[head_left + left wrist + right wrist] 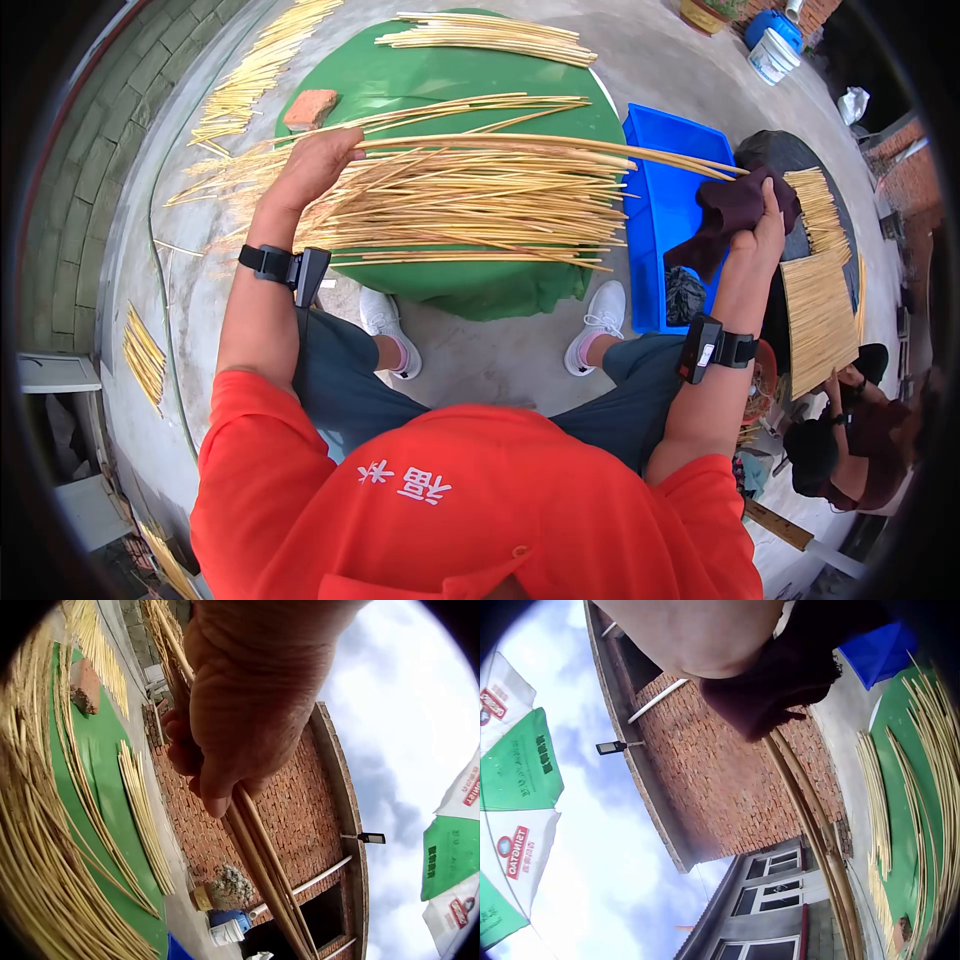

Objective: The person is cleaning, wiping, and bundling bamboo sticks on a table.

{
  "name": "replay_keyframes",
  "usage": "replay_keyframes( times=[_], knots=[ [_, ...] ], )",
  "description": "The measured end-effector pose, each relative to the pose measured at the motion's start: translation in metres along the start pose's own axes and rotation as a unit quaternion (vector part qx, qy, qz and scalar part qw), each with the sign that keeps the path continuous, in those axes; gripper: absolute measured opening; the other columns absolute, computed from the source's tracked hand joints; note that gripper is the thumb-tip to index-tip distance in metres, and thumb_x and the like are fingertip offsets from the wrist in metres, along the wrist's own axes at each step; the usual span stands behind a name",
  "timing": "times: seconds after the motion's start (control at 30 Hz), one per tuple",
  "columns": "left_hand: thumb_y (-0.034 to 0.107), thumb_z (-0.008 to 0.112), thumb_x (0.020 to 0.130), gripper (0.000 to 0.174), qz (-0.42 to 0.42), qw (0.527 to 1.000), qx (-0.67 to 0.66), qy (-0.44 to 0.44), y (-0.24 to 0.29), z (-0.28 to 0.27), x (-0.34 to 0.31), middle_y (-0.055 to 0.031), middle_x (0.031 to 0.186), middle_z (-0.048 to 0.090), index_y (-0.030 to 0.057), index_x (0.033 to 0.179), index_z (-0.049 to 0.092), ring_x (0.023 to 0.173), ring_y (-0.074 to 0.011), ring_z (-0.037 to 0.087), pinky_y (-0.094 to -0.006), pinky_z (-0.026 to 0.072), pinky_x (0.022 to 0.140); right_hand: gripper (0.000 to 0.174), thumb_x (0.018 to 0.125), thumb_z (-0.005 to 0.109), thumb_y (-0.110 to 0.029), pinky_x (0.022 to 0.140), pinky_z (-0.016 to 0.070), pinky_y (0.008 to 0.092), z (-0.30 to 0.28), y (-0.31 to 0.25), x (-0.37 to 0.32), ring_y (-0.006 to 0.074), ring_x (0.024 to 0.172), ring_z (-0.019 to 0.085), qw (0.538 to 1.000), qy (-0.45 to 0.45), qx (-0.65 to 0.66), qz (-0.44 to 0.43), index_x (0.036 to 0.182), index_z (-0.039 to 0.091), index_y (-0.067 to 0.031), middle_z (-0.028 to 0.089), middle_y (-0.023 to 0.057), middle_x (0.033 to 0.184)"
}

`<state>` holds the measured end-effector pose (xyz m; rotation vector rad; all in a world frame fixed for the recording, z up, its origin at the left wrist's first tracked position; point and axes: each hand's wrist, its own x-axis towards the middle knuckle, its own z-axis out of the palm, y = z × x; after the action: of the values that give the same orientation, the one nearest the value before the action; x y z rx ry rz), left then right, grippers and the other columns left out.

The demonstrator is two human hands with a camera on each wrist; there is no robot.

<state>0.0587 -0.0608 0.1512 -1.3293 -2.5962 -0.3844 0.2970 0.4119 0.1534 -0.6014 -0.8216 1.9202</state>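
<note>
A few long sticks [520, 141] cross the green table [420, 75]. The left hand [312, 165] curls round one end; the right hand [765, 232] squeezes a dark cloth [735, 205] round the other.

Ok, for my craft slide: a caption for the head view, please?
Left hand grips a few long sticks over a green table; right hand holds a dark cloth round them.

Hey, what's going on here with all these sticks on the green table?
A seated person in a red shirt holds a few long thin sticks above a round green table. The left hand grips them at one end. The right hand holds a dark cloth round them near the other end, over a blue crate. A big pile of sticks lies across the table.
</note>
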Motion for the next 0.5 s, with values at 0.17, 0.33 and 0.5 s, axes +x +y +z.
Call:
replay_keyframes(
  times=[0.17,0.33,0.5],
  knots=[
    [0.021,0.053,0.084,0.017,-0.037,0.999,0.023,-0.004,-0.021,0.0,-0.007,-0.0148,0.077,0.055,0.0056,0.083,0.046,0.077,-0.0368,0.052,-0.0441,0.0399,0.062,0.025,0.083,0.059,-0.014,0.068,0.0538,0.0366,0.002,-0.01,-0.03,0.0246,0.079,0.061,0.989,-0.088,-0.094,-0.072,0.102,0.05,-0.001,0.058,0.0122,0.091],
    [0.026,0.05,0.086,0.018,-0.146,0.986,0.074,0.04,-0.044,0.007,-0.012,-0.0158,0.077,0.058,0.0074,0.085,0.048,0.077,-0.0365,0.055,-0.0453,0.0415,0.062,0.025,0.083,0.059,-0.013,0.068,0.0546,0.0378,-0.004,-0.014,-0.019,0.0239,0.08,0.061,0.981,-0.102,-0.119,-0.117,0.104,0.051,-0.0015,0.059,0.011,0.091],
    [0.025,0.051,0.085,0.017,-0.102,0.991,0.073,-0.052,-0.003,0.061,0.008,-0.0154,0.078,0.059,0.0082,0.086,0.048,0.079,-0.0354,0.056,-0.0446,0.0435,0.063,0.024,0.079,0.062,-0.006,0.067,0.0533,0.0352,0.048,0.021,-0.065,0.022,0.079,0.061,0.992,-0.09,-0.086,0.007,0.102,0.055,-0.0029,0.06,0.0087,0.089]
  ],
)
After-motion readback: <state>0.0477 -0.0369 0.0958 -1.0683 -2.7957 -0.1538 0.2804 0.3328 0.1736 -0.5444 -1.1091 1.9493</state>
